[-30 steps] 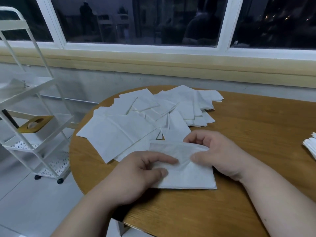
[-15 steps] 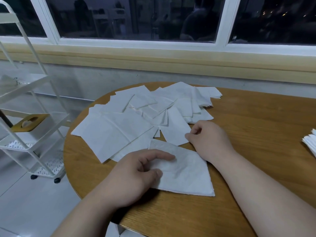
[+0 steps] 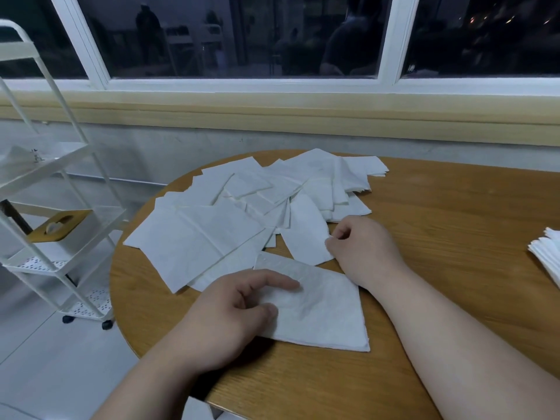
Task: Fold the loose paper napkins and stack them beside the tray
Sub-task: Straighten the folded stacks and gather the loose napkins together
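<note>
With left hand (image 3: 224,322) flat on the folded white paper napkin (image 3: 327,310), right hand (image 3: 360,247) pinches a loose white sheet (image 3: 306,231) that a jerk may tear.

Vantage: one head-worn camera, above and behind both grips, on the person's side of the counter (image 3: 454,207).
Facing: forward and down, across the grips toward the window (image 3: 242,34) beyond them.
Nearness: close; both forearms enter from the bottom edge, with the left grip (image 3: 224,322) below centre and the right grip (image 3: 360,253) just beyond it.
Lens: wide-angle (floor, counter and window fit in one frame).
Reach: loose napkins (image 3: 236,213) beyond the grips; a white trolley (image 3: 60,262) well left of the left grip; a napkin stack (image 3: 547,256) well right of the right grip, cut by the frame edge.
</note>
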Motion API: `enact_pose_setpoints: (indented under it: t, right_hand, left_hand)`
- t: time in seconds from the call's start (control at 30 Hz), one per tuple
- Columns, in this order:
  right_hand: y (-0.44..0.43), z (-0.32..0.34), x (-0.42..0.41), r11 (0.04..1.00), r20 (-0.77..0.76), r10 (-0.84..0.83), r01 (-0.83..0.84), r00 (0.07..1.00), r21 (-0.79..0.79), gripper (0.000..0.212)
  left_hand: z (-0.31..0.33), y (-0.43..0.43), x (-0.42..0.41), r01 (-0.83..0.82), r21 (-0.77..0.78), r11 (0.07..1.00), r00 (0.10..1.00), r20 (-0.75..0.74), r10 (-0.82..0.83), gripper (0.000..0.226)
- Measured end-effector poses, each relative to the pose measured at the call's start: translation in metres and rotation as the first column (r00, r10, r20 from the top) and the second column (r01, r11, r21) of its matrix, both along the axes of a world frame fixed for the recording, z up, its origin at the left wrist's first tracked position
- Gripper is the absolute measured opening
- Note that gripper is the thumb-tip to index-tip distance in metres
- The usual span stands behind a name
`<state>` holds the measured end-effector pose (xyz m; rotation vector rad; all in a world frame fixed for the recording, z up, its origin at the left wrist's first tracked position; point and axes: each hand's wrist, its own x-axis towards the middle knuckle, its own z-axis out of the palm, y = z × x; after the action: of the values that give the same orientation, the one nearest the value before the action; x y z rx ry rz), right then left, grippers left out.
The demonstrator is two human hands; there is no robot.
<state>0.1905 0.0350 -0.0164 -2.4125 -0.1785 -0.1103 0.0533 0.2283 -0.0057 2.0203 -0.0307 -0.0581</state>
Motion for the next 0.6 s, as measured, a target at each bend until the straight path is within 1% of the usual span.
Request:
enact_pose_setpoints:
  t: [0.07, 0.1, 0.13, 0.2, 0.3, 0.4, 0.47, 0.53, 0.6]
  right_hand:
    - [-0.007, 0.006, -0.002, 0.988, -0.001, -0.019, 0.019, 1.0, 0.152, 0.008]
    - [-0.011, 0.009, -0.004, 0.967, 0.0, -0.042, 0.04, 0.999, 0.253, 0.008]
    - [-0.016, 0.012, -0.005, 0.926, -0.011, -0.069, 0.068, 0.998, 0.372, 0.011]
    - [-0.025, 0.02, -0.009, 0.798, -0.055, -0.101, 0.114, 0.993, 0.592, 0.016]
    - [-0.032, 0.033, -0.015, 0.598, -0.101, -0.059, 0.116, 0.993, 0.793, 0.022]
    - [-0.033, 0.047, -0.023, 0.398, -0.118, 0.109, 0.065, 0.987, 0.915, 0.027]
    - [-0.032, 0.051, -0.028, 0.307, -0.114, 0.24, 0.036, 0.964, 0.951, 0.031]
    - [-0.034, 0.052, -0.03, 0.269, -0.117, 0.348, 0.02, 0.93, 0.963, 0.035]
    - [-0.036, 0.05, -0.03, 0.304, -0.138, 0.438, -0.002, 0.888, 0.953, 0.036]
  left_hand:
    - [-0.001, 0.0, 0.0, -0.005, -0.033, 0.999, 1.0, -0.001, 0.005, 0.041]
    - [0.0, 0.0, 0.0, -0.006, -0.059, 0.998, 1.0, -0.007, 0.006, 0.037]
    - [0.0, -0.001, 0.0, -0.014, -0.079, 0.997, 1.0, -0.013, 0.013, 0.035]
    - [-0.001, -0.001, -0.001, -0.042, -0.116, 0.992, 0.999, -0.024, 0.04, 0.039]
    - [0.003, -0.005, -0.003, -0.049, -0.153, 0.987, 0.999, -0.012, 0.048, 0.042]
    - [0.003, -0.004, -0.008, -0.07, -0.169, 0.983, 0.997, 0.004, 0.072, 0.047]
    - [-0.002, 0.002, -0.006, -0.088, -0.186, 0.979, 0.995, 0.025, 0.095, 0.053]
    - [-0.004, 0.006, -0.006, -0.09, -0.196, 0.977, 0.993, 0.063, 0.104, 0.057]
    - [-0.003, 0.006, -0.006, -0.089, -0.216, 0.972, 0.99, 0.089, 0.11, 0.056]
